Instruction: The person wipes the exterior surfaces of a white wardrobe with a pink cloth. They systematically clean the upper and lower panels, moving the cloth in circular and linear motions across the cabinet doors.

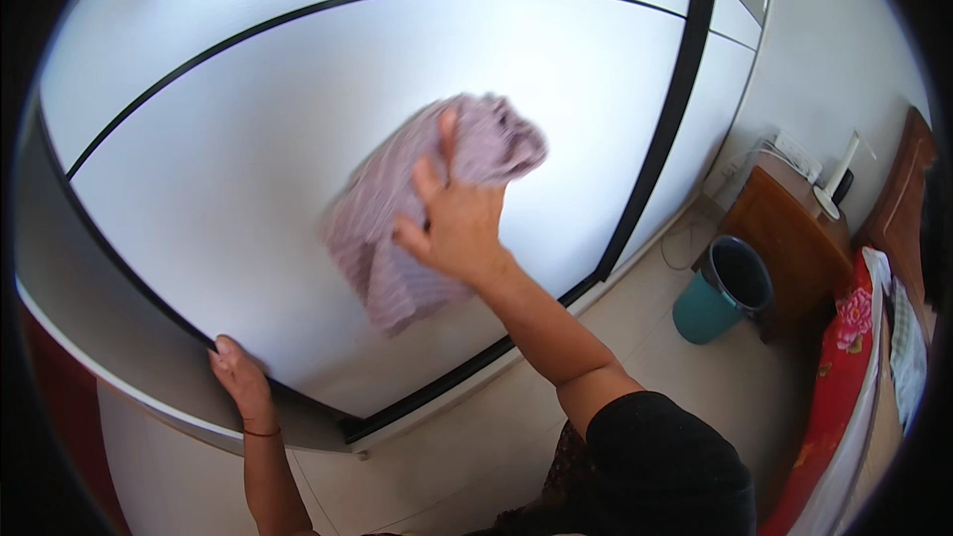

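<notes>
A crumpled, striped mauve cloth [394, 216] lies against the white panel of a black-framed sliding wardrobe door [246, 223]. My right hand [461, 219] presses on the cloth with its fingers spread, near the middle of the panel; part of the cloth bunches up beyond the fingertips. At the lower left, my left hand [240, 376] grips the black edge of the door frame, the thumb on the near face. A thin reddish band circles the left wrist. Fingers of the left hand behind the edge are hidden.
To the right, a teal waste bin [703, 305] stands on the tiled floor beside a wooden bedside cabinet [782, 238]. A white lamp [828, 197] and a power strip [798, 156] are near the wall. A bed with red floral bedding [837, 357] is at the far right.
</notes>
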`<state>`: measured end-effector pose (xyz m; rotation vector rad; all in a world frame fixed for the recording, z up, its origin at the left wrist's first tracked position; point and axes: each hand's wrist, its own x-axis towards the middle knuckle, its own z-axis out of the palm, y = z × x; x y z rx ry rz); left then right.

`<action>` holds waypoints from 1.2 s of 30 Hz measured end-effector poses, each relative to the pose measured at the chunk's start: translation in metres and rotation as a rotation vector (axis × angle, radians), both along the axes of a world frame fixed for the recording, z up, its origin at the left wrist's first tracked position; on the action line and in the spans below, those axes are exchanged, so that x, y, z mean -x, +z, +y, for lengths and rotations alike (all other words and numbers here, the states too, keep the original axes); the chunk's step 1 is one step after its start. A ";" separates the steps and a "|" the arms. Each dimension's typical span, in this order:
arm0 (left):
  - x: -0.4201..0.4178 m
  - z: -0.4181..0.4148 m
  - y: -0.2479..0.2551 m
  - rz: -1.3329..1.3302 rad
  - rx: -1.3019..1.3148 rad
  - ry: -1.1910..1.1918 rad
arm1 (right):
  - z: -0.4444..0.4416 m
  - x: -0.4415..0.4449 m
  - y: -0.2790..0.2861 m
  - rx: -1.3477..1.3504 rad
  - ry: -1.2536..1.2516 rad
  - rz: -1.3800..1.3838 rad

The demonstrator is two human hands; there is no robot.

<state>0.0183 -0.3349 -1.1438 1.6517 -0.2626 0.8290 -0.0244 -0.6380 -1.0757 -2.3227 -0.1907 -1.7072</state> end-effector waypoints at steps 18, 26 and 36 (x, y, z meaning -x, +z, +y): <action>-0.016 0.017 -0.013 0.193 0.043 0.142 | -0.358 -0.056 -0.179 -0.996 0.712 -1.403; -0.018 0.016 -0.019 -0.048 -0.008 0.132 | -0.224 -0.045 -0.079 -1.219 0.221 -0.848; -0.003 0.011 -0.002 -0.045 0.033 -0.071 | -0.083 -0.003 0.097 -0.470 -0.190 -0.291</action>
